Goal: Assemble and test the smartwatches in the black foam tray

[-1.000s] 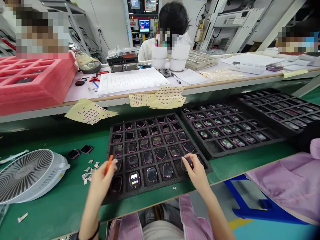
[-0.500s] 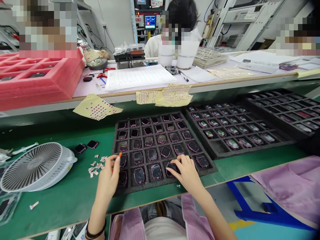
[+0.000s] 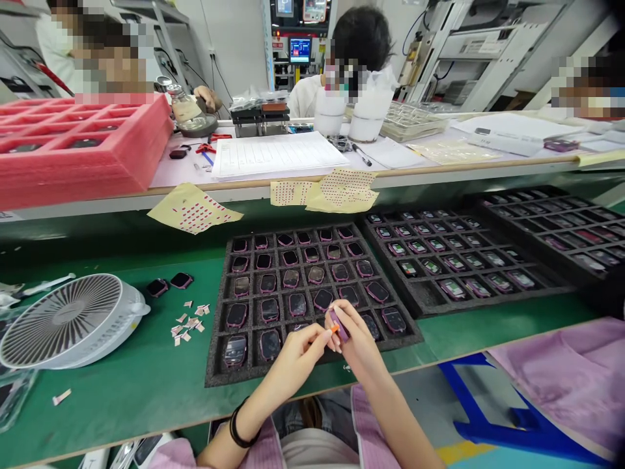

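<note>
My right hand grips a purple-framed smartwatch, tilted on its edge above the front of the dark foam tray. My left hand pinches a small orange piece against the watch's side; its exact kind is too small to make out. Both hands meet over the tray and hide some of its front compartments. Around them, similar watches with dark screens, such as one watch at the front left, lie in the compartments.
A white fan lies at the left, near small scattered tabs and two loose watches. Another foam tray holds watches at the right. Yellow sticker sheets hang from the shelf edge. A co-worker sits opposite.
My right hand has lifted the watch from its front compartment and turned it on edge. My left hand has moved right, bringing the orange piece to the watch.
</note>
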Motion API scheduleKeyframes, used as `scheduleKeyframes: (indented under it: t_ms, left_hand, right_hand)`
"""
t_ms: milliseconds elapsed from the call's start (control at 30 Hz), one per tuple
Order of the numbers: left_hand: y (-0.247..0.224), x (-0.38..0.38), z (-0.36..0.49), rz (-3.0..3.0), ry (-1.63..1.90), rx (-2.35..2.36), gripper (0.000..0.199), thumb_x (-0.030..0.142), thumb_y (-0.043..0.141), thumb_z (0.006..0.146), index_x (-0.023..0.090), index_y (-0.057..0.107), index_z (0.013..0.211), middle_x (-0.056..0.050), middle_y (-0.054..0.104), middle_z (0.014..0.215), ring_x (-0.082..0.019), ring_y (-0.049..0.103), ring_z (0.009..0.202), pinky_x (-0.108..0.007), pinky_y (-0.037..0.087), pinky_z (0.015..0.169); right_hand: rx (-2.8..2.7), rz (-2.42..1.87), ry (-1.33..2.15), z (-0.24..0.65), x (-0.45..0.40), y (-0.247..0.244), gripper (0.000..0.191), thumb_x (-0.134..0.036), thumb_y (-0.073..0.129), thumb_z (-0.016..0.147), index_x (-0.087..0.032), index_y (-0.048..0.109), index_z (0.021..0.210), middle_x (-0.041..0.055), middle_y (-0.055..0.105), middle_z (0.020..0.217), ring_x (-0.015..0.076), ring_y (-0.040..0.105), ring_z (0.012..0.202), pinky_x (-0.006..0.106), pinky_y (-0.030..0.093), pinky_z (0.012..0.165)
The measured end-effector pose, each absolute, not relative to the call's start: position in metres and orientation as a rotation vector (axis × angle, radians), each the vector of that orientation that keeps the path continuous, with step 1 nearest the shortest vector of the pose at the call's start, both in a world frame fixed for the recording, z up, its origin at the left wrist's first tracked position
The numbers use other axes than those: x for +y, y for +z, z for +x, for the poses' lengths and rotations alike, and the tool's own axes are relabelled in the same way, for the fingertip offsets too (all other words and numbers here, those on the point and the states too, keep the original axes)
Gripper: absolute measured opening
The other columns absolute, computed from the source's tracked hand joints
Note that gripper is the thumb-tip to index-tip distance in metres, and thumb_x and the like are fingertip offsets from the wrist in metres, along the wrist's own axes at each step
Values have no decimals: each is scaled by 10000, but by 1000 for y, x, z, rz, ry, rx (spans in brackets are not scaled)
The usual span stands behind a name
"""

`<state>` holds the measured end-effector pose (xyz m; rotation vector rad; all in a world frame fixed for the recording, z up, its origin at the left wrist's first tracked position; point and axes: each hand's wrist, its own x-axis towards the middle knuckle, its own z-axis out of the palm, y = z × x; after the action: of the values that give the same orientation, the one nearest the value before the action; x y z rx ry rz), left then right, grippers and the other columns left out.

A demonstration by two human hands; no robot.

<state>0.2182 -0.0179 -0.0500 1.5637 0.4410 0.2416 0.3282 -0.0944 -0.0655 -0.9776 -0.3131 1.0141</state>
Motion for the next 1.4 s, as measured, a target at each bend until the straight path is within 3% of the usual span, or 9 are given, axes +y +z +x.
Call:
scheduleKeyframes:
  t_ms: [367,500,600,800,967,1067,1167,1267,1400]
  left_hand:
    - [-45,-15,219,1678,268,468,372,399,423,891,131,644,759,-17,585,686,-97,384,560,-217,278,528]
    - [-47,-10,219,1644,211,469,404,457,448,870,124,637,740,20,467,557,-78,303,488,-215,227,475]
    - [-53,-9,220,1614,183,474,442,529,471,838,130,612,707,44,352,503,-75,257,463,-218,192,448]
    - [-73,-5,217,1598,196,537,464,626,469,790,191,604,709,28,337,506,-106,277,444,-250,241,423]
    - [-73,-4,220,1595,238,609,403,571,443,826,212,578,704,40,294,484,-114,273,417,-256,266,407]
    - [-66,-9,223,1602,317,561,362,513,459,833,206,563,673,17,407,514,-121,363,444,-254,339,445]
    - [-61,-14,222,1644,378,516,303,460,507,825,188,569,705,-19,564,644,-147,514,597,-260,426,593]
    - [-57,-21,216,1679,407,610,317,408,461,872,166,518,675,16,531,599,-105,465,571,-222,371,575]
    - [-53,-21,210,1706,410,648,301,348,458,866,160,481,632,47,427,558,-74,359,519,-214,263,492]
  right_hand:
    - [-280,-938,930,324,-88,-63,254,-404,644,804,-212,480,775,-86,430,500,52,338,378,171,303,374]
    - [-310,-1005,873,323,-86,-65,275,-410,650,794,-205,468,783,-105,419,464,31,307,327,151,239,337]
    - [-259,-874,1025,322,-83,-63,313,-428,669,762,-214,443,799,-116,447,478,10,211,295,140,143,297]
    - [-188,-616,1126,323,-73,-63,386,-393,737,681,-236,409,813,-129,448,428,25,199,300,144,110,306]
    - [-164,-684,1091,326,-74,-67,355,-392,717,683,-232,426,810,-126,424,401,28,164,296,156,106,315]
    - [-173,-842,960,319,-82,-68,305,-424,660,732,-222,480,873,-109,426,459,36,224,330,152,163,328]
    - [-253,-1078,870,311,-90,-75,334,-452,649,746,-216,527,948,-66,491,593,60,372,419,163,281,367]
    - [-368,-1304,779,307,-99,-89,400,-501,648,742,-213,544,998,2,579,825,103,501,565,210,409,469]
    - [-478,-1485,624,325,-114,-112,425,-534,619,749,-213,534,1015,56,593,1008,205,590,866,292,480,687]
